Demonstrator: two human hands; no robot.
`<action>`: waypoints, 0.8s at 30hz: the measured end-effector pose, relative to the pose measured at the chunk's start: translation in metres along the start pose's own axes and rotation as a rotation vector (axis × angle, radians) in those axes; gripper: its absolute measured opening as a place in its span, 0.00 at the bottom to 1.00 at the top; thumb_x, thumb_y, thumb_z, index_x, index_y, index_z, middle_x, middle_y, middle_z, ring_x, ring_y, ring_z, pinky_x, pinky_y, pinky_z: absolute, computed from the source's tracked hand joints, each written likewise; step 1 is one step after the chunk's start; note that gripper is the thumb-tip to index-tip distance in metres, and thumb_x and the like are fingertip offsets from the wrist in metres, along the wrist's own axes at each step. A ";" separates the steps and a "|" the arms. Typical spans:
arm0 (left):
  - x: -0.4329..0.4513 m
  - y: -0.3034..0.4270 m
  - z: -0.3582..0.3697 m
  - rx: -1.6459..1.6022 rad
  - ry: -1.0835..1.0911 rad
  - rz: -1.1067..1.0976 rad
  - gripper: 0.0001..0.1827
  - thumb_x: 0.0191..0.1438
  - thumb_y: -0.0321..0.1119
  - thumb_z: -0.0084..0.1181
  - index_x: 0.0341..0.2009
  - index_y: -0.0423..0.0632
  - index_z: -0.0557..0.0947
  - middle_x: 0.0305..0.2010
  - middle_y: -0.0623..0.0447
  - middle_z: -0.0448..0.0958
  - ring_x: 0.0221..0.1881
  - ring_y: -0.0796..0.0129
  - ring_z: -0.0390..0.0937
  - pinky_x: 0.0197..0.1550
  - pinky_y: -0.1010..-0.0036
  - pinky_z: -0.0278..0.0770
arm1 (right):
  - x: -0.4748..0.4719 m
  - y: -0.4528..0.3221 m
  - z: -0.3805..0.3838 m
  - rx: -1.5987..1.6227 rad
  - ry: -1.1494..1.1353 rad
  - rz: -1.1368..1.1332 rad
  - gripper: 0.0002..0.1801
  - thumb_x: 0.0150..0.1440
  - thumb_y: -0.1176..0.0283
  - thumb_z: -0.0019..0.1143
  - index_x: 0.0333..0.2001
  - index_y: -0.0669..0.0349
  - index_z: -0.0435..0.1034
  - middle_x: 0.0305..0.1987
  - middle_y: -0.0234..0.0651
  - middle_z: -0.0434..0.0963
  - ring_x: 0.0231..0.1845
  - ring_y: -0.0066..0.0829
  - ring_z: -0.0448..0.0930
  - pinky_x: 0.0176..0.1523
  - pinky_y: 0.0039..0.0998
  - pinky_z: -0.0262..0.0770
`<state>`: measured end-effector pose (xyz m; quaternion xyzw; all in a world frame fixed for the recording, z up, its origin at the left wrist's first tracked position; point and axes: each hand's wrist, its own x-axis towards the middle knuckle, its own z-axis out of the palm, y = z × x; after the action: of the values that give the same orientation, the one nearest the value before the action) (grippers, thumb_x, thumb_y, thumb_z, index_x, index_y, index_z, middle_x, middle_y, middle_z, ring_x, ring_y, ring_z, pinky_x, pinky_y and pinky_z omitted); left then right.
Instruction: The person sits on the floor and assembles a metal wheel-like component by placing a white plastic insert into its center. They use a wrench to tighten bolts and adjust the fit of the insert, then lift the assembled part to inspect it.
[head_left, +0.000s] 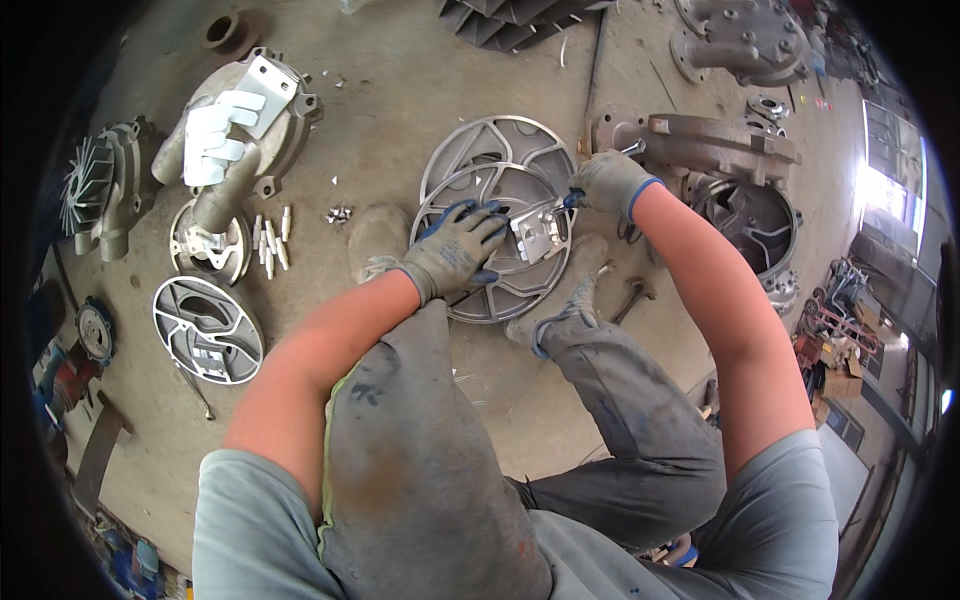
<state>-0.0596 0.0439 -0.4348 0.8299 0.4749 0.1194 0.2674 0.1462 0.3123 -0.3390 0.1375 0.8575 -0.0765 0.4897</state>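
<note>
Two round cast-metal covers with curved ribs lie stacked on the floor between my feet, the upper cover (491, 296) overlapping the lower cover (517, 127). A small shiny metal plate (536, 236) sits on the right half of the upper one, with bolts at its edge. My left hand (461, 247), in a grey-and-blue work glove, rests flat on the upper cover, fingers apart and holding nothing. Gloved too, my right hand (611, 184) is closed around a metal wrench (634, 148). One wrench end sticks out above the fist; the other is at the plate's upper bolt.
A hammer (634, 296) lies right of my foot. At left are a pump casing (274, 142) with white pieces on it, several metal pins (270, 244), nuts (339, 215), another ribbed cover (251, 322) and a wrench (199, 394). Rusty casings (720, 146) stand at right.
</note>
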 end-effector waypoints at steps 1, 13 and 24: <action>0.000 0.001 0.003 -0.014 0.011 -0.007 0.44 0.62 0.65 0.63 0.73 0.46 0.77 0.80 0.46 0.70 0.84 0.51 0.59 0.85 0.44 0.49 | -0.004 -0.001 0.014 0.038 0.015 0.017 0.15 0.67 0.55 0.62 0.51 0.48 0.84 0.52 0.38 0.89 0.58 0.46 0.87 0.62 0.46 0.82; 0.011 -0.001 0.006 0.062 0.022 -0.029 0.46 0.63 0.69 0.59 0.74 0.50 0.76 0.81 0.48 0.69 0.86 0.53 0.56 0.85 0.41 0.48 | -0.014 -0.171 0.172 1.597 0.690 1.018 0.37 0.69 0.37 0.63 0.54 0.66 0.77 0.44 0.51 0.87 0.42 0.48 0.88 0.53 0.44 0.82; 0.009 0.002 0.000 0.056 0.030 -0.022 0.46 0.64 0.68 0.59 0.75 0.49 0.75 0.80 0.47 0.70 0.84 0.52 0.59 0.85 0.42 0.48 | -0.068 -0.059 0.122 0.743 0.400 0.488 0.20 0.69 0.46 0.63 0.49 0.49 0.82 0.46 0.45 0.89 0.51 0.56 0.87 0.55 0.54 0.82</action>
<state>-0.0536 0.0511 -0.4347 0.8299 0.4912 0.1156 0.2380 0.2609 0.2127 -0.3425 0.5122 0.7923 -0.2323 0.2366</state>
